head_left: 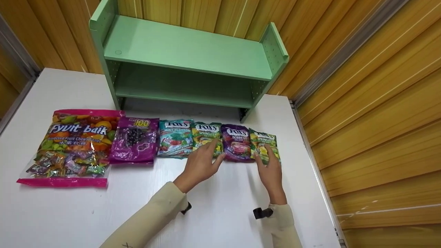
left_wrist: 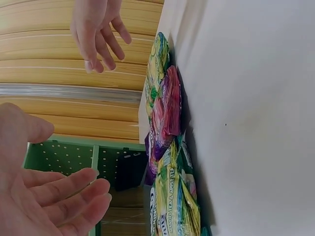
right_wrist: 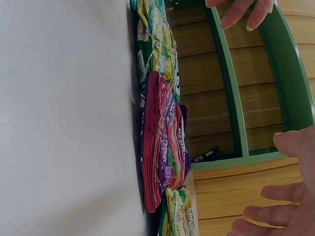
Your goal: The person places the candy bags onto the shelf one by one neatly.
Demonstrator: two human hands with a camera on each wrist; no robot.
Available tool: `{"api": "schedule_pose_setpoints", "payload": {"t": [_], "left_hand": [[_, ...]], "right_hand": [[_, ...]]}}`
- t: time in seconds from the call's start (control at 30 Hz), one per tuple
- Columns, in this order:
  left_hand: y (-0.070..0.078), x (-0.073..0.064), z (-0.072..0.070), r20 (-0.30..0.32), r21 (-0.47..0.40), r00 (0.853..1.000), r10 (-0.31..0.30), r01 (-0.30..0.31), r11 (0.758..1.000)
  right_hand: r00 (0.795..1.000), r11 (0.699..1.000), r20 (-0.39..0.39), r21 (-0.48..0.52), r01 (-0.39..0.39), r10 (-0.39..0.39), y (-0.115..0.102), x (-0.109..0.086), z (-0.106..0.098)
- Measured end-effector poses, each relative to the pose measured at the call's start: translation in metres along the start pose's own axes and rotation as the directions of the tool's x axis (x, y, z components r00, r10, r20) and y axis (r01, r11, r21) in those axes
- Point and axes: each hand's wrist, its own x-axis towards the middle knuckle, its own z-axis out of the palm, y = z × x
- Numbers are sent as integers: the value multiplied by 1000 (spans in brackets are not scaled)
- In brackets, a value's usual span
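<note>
Head view shows the left hand loosely open above a green candy bag, the right hand likewise above a second green bag, neither holding anything; a purple bag lies between them. Neighbours this close could shift if a finger catches an edge.

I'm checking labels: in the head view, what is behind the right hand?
Behind the right hand, the rightmost FOX'S Spring Tea bag shows its upper front; whatever the hand covers lower down cannot be seen.
</note>
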Motion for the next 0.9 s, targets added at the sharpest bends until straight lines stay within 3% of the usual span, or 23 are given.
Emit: {"api": "schedule_pose_setpoints", "payload": {"t": [0.3, 0.53, 0.9], "left_hand": [[4, 6, 7, 48, -126, 998, -28, 34, 991], [6, 11, 14, 82, -178, 995, -57, 71, 981], [4, 17, 26, 51, -247, 999, -7, 19, 969]], "right_hand": [[998, 1000, -60, -22, -22, 20, 10, -1, -4], [997, 999, -61, -19, -43, 41, 19, -2, -9], [991, 992, -38, -7, -130, 129, 39, 0, -24]]}}
